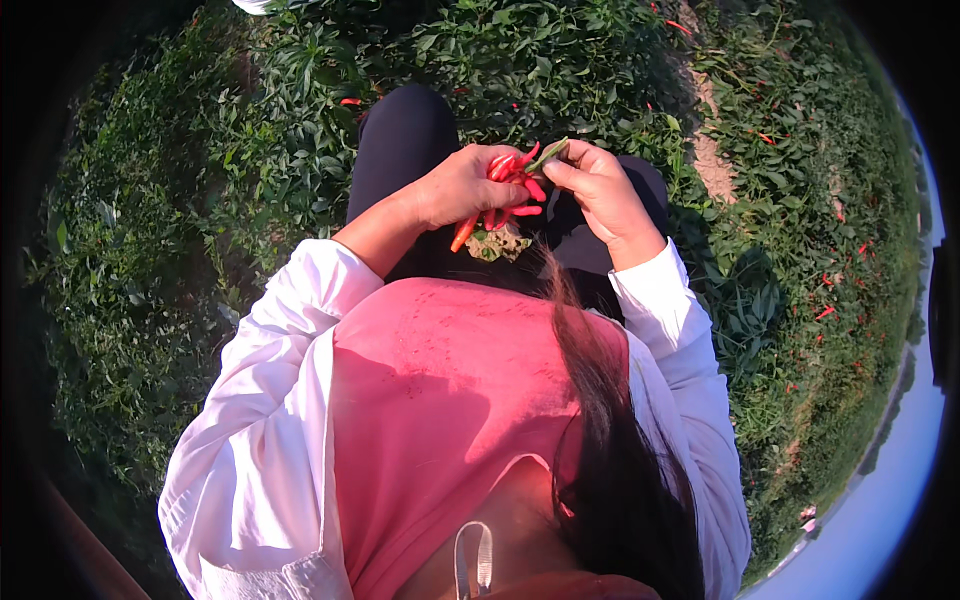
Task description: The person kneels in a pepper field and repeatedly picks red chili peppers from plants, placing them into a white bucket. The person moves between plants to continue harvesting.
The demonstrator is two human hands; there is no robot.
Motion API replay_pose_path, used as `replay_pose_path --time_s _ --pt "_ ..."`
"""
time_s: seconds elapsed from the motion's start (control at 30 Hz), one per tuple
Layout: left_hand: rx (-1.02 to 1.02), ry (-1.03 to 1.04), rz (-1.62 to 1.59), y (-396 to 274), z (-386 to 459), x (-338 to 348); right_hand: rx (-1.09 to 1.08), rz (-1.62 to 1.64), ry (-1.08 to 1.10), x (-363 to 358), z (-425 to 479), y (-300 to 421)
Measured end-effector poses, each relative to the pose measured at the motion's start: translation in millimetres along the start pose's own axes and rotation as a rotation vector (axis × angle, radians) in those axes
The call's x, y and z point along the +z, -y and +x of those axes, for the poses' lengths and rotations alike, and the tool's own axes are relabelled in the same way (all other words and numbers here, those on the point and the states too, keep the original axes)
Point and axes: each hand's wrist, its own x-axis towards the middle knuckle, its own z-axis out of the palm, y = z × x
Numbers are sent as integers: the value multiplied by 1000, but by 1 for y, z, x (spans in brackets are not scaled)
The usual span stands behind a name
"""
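My left hand (480, 184) is closed around a bunch of red chili peppers (506, 169), whose ends stick out above and below the fingers. One orange-red pepper (464, 234) points down beneath the palm. Close beside it on the right, my right hand (589, 176) pinches a green stem (551, 152) between thumb and fingers; the stem reaches to the top of the bunch. Whether a pepper hangs on that stem cannot be told. Both hands are over my lap, between dark-trousered knees.
Leafy green pepper plants (300, 142) surround my knees, with red peppers (826, 311) scattered among them at the right. A strip of bare soil (709, 150) runs between plants at upper right. A pale clod or dry leaf (499, 244) lies below the hands. Long hair hangs at the right.
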Motion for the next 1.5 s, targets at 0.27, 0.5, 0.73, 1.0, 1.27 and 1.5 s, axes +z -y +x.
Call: replay_pose_path --time_s 0.27,0.5,0.73,1.0,1.27,1.5 --pt "-1 24 -166 11 6 0 -301 -538 -83 8 -8 2" --pt "20 69 -17 7 1 -4 -5 -223 9 9 -2 3" --pt "43 84 -399 10 7 -19 -5 13 -42 -16 3 -3" --pt "397 -23 -1329 -13 28 -158 -543 -1379 -441 -29 -11 32" --pt "588 -535 -1211 -62 76 -377 -437 -1321 -366 -38 26 36" --pt "562 -1069 -1047 -107 105 -522 -407 -1309 -260 -33 61 50"
